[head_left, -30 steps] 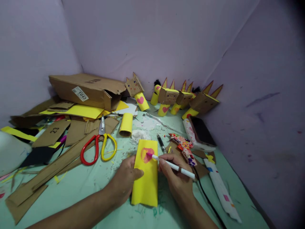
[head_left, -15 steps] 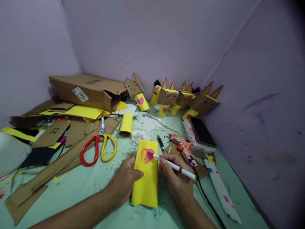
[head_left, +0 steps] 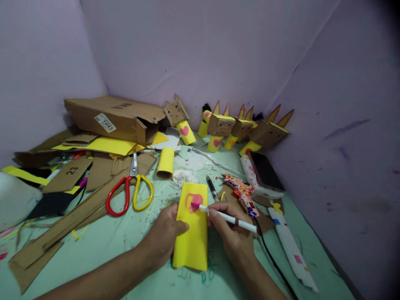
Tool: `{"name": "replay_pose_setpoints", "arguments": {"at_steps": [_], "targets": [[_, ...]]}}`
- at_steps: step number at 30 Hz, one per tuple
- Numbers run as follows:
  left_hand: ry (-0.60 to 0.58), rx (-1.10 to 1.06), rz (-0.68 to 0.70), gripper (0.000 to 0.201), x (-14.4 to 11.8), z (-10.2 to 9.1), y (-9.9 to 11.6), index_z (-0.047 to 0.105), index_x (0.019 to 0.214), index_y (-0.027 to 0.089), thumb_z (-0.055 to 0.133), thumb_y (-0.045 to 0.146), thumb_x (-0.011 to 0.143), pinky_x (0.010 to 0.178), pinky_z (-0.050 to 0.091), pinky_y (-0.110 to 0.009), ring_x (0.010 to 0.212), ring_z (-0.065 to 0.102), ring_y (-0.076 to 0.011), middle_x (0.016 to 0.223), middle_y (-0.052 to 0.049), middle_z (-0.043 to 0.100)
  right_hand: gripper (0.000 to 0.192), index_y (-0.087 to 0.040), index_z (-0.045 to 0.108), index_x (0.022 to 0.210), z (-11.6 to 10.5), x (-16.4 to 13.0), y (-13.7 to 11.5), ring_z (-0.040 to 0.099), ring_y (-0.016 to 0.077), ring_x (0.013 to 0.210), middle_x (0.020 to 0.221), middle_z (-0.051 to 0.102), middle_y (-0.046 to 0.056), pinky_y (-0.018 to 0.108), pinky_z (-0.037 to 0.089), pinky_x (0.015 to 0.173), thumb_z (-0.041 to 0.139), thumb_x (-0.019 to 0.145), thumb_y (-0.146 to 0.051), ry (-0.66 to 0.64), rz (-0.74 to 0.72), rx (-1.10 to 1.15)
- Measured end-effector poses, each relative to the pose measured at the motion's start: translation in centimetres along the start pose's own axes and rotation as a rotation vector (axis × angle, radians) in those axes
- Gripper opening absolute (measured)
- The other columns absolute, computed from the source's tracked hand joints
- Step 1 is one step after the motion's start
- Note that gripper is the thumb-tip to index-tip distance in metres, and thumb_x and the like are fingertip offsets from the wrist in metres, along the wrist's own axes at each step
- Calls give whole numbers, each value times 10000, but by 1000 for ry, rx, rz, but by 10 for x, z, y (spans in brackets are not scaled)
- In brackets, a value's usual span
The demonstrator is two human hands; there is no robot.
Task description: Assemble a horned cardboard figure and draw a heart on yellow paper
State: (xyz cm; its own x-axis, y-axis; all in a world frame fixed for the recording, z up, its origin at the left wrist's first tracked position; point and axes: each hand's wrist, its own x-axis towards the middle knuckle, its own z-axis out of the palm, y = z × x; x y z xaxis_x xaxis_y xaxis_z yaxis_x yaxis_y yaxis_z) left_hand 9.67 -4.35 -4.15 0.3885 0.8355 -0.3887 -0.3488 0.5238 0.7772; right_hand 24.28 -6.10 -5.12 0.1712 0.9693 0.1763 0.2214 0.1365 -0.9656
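A flattened yellow paper tube (head_left: 191,246) lies in front of me, gripped along its left edge by my left hand (head_left: 167,231), thumb on top. Near its far end is a pink heart (head_left: 194,203), coloured in over most of its area. My right hand (head_left: 233,227) pinches a white felt-tip marker (head_left: 240,223), its pink tip touching the heart. Just beyond the right hand lies a black pen (head_left: 212,188). A shorter yellow tube (head_left: 165,163) stands behind the held one.
Red-and-yellow-handled scissors (head_left: 133,173) and cardboard strips (head_left: 67,221) lie at left, a cardboard box (head_left: 114,118) behind. Several cardboard-headed figures (head_left: 221,125) line the wall. At right are a patterned glue gun (head_left: 242,191), its cord, a phone (head_left: 267,171) and a white decorated strip (head_left: 290,246).
The marker tip has shifted slightly left and down within the heart, and more of the heart is filled with pink. My left hand keeps its hold on the yellow tube.
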Motion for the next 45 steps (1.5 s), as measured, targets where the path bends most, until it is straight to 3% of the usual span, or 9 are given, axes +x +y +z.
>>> {"name": "replay_pose_setpoints", "arguments": {"at_steps": [27, 32, 45], "targets": [[24, -6, -10, 393, 0, 2, 0, 615, 856, 133, 479, -1, 513, 631, 476, -325, 633, 632, -210, 676, -34, 684, 195, -168, 608, 617, -3, -1, 0, 445, 117, 447, 480, 541, -15, 219, 317, 426, 584, 720, -332, -22, 0, -14], [18, -12, -18, 382, 0, 0, 0, 609, 874, 125, 486, -8, 538, 644, 474, -325, 640, 636, -205, 686, -40, 686, 199, -160, 624, 658, -2, -1, 0, 475, 127, 467, 501, 565, -2, 227, 353, 445, 584, 735, -339, -67, -24, -36], [-25, -8, -32, 399, 0, 0, 1, 583, 909, 113, 477, -19, 548, 660, 474, -342, 661, 637, -210, 729, -56, 691, 141, -163, 664, 740, -5, 5, -3, 554, 142, 529, 604, 646, 22, 229, 412, 477, 591, 750, -283, -39, -135, -111]]}}
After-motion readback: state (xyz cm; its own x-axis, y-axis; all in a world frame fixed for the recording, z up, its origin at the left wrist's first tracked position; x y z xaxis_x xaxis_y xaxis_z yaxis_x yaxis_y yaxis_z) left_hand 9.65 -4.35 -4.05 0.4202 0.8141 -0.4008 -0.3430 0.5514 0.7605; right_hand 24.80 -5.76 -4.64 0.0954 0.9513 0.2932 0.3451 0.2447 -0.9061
